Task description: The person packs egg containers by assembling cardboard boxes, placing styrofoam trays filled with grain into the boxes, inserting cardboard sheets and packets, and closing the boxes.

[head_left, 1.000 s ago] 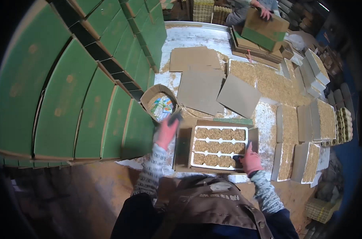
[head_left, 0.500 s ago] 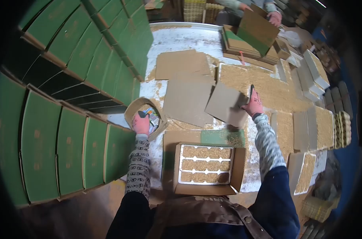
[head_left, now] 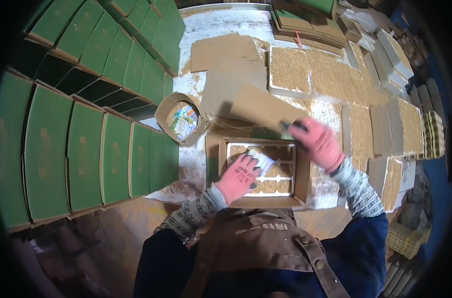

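Note:
My left hand (head_left: pixel 237 178), in a pink glove with dark fingertips, is over the open cardboard box (head_left: pixel 301 174), its fingers closed on a small printed card (head_left: pixel 262 161). Inside that box sits a white foam tray (head_left: pixel 260 194) with compartments of tan, sawdust-like filling. To the right, my right hand (head_left: pixel 319 143), also gloved in pink, pinches the edge of a flat cardboard sheet (head_left: pixel 265 108). The sheet is tilted above the box's far edge and smeared by motion. A round-cornered cardboard container (head_left: pixel 164 116) of colourful printed cards (head_left: pixel 183 122) stands at the left.
Green boxes (head_left: pixel 84 149) are stacked along the left. Flat cardboard sheets (head_left: pixel 221 53) lie on the table, with folded cartons (head_left: pixel 310 32) behind. Trays of tan filling (head_left: pixel 289 69) cover the right side, near egg-tray-like stacks (head_left: pixel 433 135).
My left hand has moved from the card container to the box, bringing a card. My right hand has lifted the cardboard sheet and drawn it nearer. The other person's hands have left view.

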Tool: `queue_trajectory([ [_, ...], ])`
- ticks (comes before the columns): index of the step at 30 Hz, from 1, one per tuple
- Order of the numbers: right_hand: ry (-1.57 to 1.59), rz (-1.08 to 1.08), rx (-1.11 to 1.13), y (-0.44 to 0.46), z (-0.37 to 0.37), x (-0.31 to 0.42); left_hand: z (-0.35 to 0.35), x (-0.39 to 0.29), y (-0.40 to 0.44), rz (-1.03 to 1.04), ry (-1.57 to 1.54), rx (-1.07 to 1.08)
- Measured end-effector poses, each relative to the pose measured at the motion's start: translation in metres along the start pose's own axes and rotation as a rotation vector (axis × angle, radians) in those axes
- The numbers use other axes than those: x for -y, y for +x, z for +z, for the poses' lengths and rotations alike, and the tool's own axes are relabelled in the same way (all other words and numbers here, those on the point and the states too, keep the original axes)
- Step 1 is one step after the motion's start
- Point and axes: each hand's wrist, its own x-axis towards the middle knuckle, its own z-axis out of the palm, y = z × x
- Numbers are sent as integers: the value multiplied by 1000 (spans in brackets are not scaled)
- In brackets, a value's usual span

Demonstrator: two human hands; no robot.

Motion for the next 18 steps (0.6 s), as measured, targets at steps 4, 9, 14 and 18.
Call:
queue_trajectory([
  [4,-73,-242,261,-71,50,65,-17,18,-64,-173,-216,-623],
  [9,98,-38,714,-84,115,65,12,18,-76,-630,-476,-632],
  [14,689,716,-49,-96,22,10,8,7,-74,-554,-398,-590],
  [18,1076,939,404,-83,119,-20,65,18,-39,-8,66,-65],
])
